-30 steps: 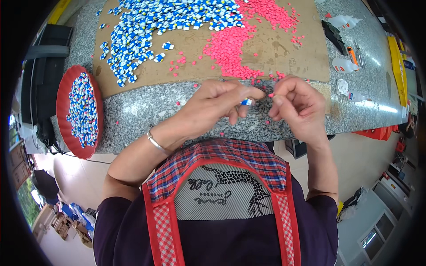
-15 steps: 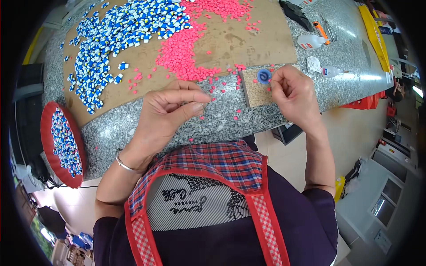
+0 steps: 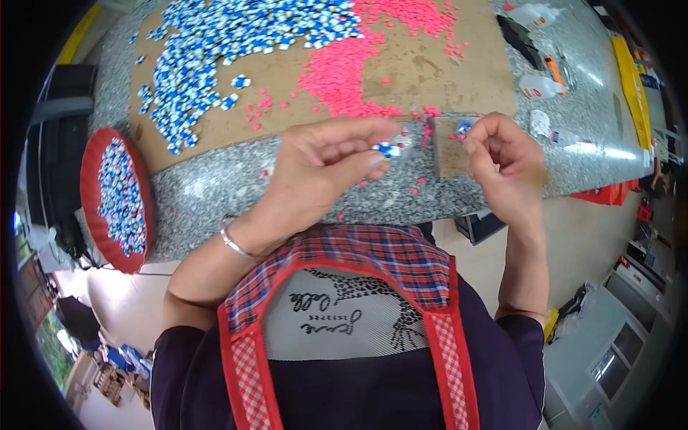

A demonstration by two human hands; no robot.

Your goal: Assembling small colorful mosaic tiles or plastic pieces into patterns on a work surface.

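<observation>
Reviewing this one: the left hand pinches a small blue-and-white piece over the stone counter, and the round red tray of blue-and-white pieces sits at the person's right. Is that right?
Not quite. The head view shows the round red tray at the person's left, not the right. The rest holds: the left hand pinches a small blue-and-white piece over the stone counter.

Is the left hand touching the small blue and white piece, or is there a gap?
Touching. The head view shows the left hand pinching the small blue and white piece between thumb and fingertips.
</observation>
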